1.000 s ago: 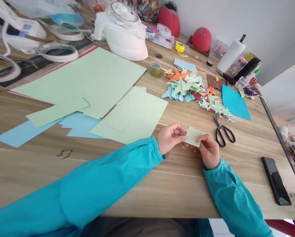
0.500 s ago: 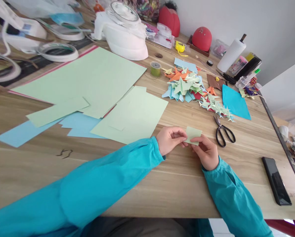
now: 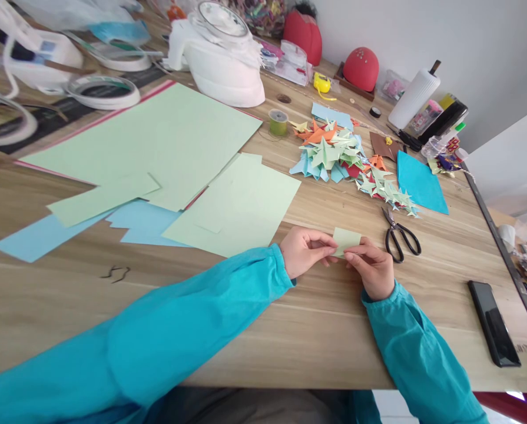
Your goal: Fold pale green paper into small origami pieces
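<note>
A small piece of pale green paper [image 3: 347, 239] is pinched between my two hands, just above the wooden table. My left hand [image 3: 306, 252] grips its left edge with thumb and fingers. On the right side, my right hand [image 3: 371, 266] holds the lower right edge between thumb and forefinger. Black-handled scissors [image 3: 400, 235] lie to the right of my right hand. Beyond the hands is a pile of folded paper stars [image 3: 327, 152] in green, blue and orange. Large pale green sheets [image 3: 245, 200] lie to the left of my left hand.
Blue paper strips [image 3: 46, 237] lie at the left. A spool of green thread [image 3: 278, 123] stands behind the sheets. A turquoise square [image 3: 422, 184] lies beyond the scissors, and a black phone [image 3: 493, 324] sits near the right edge. White tape rolls [image 3: 103, 93] are at the back left.
My right thumb and fingers have shifted slightly along the paper's right edge, the thumb now lying on its lower corner. My left hand has barely moved.
</note>
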`<action>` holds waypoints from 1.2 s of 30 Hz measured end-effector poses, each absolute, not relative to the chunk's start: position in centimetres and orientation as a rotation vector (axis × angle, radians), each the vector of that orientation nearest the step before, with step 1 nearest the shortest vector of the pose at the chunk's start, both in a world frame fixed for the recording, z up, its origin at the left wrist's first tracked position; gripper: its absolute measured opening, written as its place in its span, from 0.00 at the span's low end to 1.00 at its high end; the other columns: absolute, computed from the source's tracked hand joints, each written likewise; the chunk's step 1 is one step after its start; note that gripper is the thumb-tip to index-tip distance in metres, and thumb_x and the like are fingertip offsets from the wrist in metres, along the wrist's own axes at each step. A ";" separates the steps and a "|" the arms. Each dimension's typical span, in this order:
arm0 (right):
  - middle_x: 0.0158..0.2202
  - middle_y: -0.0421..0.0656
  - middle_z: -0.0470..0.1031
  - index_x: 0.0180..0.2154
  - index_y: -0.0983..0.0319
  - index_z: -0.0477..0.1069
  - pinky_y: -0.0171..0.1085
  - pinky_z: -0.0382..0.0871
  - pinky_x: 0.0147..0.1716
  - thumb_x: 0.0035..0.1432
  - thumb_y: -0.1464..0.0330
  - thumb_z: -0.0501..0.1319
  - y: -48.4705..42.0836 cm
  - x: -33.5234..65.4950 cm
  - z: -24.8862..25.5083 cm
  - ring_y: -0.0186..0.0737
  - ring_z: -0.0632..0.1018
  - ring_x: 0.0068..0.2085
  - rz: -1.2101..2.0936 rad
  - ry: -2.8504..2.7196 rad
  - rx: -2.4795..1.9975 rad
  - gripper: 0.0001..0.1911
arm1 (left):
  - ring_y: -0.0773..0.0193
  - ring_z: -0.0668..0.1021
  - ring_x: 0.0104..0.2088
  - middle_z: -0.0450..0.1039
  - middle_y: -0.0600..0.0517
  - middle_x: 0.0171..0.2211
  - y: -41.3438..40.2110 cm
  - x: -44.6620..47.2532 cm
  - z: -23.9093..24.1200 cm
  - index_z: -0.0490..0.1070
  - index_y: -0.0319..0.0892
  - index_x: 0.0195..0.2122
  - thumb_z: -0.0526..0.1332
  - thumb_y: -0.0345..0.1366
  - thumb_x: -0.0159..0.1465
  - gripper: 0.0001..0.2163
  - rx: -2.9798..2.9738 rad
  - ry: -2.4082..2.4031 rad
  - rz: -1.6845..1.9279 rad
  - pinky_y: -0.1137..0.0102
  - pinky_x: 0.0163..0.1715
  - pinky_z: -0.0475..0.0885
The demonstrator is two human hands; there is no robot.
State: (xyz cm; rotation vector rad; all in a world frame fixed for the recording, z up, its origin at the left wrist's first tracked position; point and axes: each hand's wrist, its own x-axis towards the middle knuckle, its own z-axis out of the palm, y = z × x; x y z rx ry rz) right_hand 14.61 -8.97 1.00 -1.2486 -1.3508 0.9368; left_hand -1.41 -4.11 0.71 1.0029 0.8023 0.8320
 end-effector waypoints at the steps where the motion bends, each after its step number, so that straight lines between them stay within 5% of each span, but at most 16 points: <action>1: 0.33 0.43 0.73 0.27 0.59 0.77 0.32 0.68 0.19 0.46 0.66 0.67 -8.9 14.6 1.0 0.34 0.72 0.28 0.947 -1.328 -1.242 0.03 | 0.63 0.78 0.23 0.75 0.52 0.20 -4.2 -1.4 0.8 0.74 0.34 0.25 0.65 0.26 0.48 0.03 1.024 0.808 0.829 0.73 0.21 0.75; 17: 0.20 0.36 0.72 0.23 0.62 0.71 0.29 0.67 0.16 0.38 0.66 0.71 -8.7 14.3 0.8 0.29 0.71 0.18 1.001 -0.988 -1.324 0.11 | 0.71 0.72 0.20 0.71 0.54 0.19 -4.5 -1.8 0.9 0.74 0.37 0.20 0.64 0.25 0.46 0.02 1.289 0.759 0.779 0.76 0.23 0.68; 36: 0.19 0.36 0.71 0.22 0.62 0.68 0.30 0.67 0.15 0.37 0.62 0.71 -9.0 13.7 0.6 0.30 0.70 0.19 0.888 -0.955 -1.445 0.15 | 0.68 0.74 0.22 0.72 0.53 0.19 -4.8 -1.7 1.1 0.73 0.38 0.20 0.63 0.27 0.47 0.01 1.330 0.785 0.731 0.75 0.24 0.70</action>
